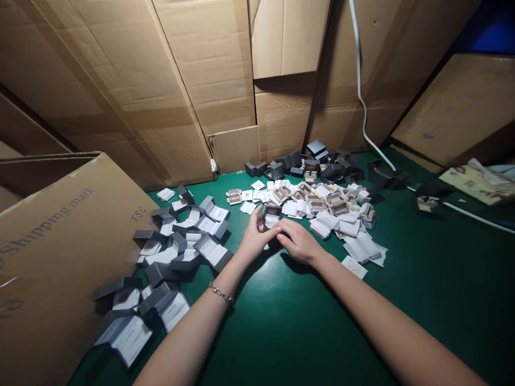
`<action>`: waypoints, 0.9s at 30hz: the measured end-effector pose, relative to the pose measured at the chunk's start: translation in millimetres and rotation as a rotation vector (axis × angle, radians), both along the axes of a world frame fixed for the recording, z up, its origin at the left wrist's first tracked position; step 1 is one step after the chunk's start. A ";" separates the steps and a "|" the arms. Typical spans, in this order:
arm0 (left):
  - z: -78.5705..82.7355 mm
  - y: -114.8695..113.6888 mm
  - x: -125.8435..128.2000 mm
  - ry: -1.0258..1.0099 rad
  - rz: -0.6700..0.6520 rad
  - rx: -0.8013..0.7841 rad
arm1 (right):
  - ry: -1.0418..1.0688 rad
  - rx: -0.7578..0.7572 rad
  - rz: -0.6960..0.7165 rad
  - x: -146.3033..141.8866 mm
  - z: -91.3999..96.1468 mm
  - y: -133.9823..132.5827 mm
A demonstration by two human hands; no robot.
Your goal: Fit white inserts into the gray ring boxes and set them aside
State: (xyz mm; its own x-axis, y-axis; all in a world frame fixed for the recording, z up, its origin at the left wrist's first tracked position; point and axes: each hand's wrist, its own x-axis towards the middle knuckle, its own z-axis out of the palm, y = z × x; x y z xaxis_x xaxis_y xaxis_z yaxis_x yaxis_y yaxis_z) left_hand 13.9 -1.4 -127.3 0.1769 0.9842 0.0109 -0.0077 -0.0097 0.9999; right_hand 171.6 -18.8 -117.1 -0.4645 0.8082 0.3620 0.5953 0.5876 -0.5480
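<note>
Between my two hands is a small black jewelry box (272,213), its lid raised and a white insert showing inside. My left hand (254,234) grips it from the left, fingers up behind its side. From the right, my right hand (296,239) has its fingers closed at the box's front edge, meeting the left thumb. Just beyond and to the right lies a heap of white and grey-brown box inserts (325,206). Several open black boxes with white linings (209,249) are piled to the left of my left hand.
A large cardboard carton (72,257) stands at the left. More black boxes (317,163) lie at the back of the green table (281,321), against a cardboard wall (209,69). A white cable (360,91) hangs down at the right and runs past papers (477,182).
</note>
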 end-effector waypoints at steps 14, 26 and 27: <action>3.0 6.4 0.9 0.017 0.086 -0.069 | -0.318 0.203 -0.066 -5.5 -7.3 -1.8; 13.8 4.9 -1.9 -0.051 0.070 -0.107 | -0.304 0.604 -0.067 -12.7 -14.6 -1.4; 13.1 5.0 -1.3 -0.047 0.087 -0.100 | -0.309 0.616 -0.060 -13.1 -14.3 -1.5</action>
